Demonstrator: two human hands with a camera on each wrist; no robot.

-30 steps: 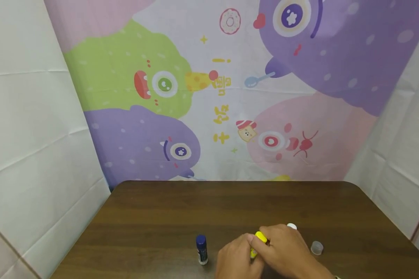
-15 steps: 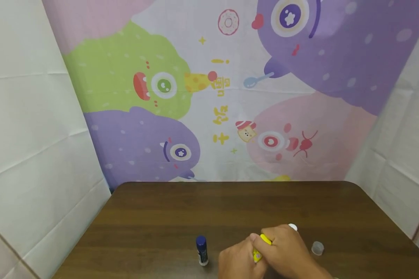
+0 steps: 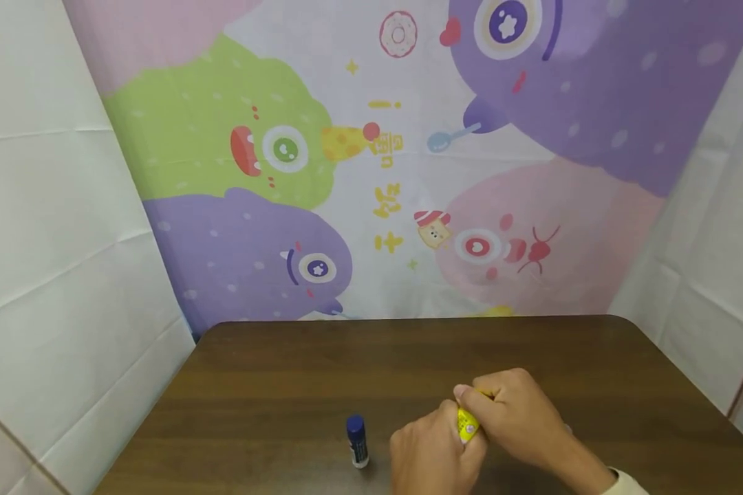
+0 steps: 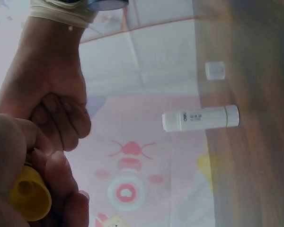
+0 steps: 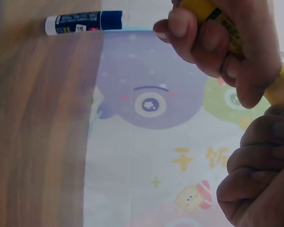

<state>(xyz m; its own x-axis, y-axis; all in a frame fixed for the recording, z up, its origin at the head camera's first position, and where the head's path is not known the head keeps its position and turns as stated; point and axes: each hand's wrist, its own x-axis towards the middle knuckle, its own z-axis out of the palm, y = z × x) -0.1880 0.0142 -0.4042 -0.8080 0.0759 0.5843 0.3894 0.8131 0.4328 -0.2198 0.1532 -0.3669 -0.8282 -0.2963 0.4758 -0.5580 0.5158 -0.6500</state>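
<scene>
Between my two hands is a yellow glue stick (image 3: 468, 425), mostly covered by fingers. My left hand (image 3: 436, 450) grips its labelled body, and the hollow yellow end shows in the left wrist view. At its other end, my right hand (image 3: 520, 416) curls round the yellow part (image 5: 278, 89); what lies under those fingers is hidden. A blue glue stick (image 3: 357, 441) stands upright on the table, left of my hands. The left wrist view also shows a white glue stick (image 4: 201, 118) standing beside a small clear cap (image 4: 215, 71).
The dark wooden table (image 3: 272, 385) has rounded far corners. Behind it hangs a cartoon-print cloth (image 3: 402, 289). White sheets flank the table on the left (image 3: 68, 275) and right (image 3: 687, 275).
Both hands have shifted up in the head view, with the yellow glue stick between them. The right hand and forearm now cover the white thing and nearly all of the clear cap.
</scene>
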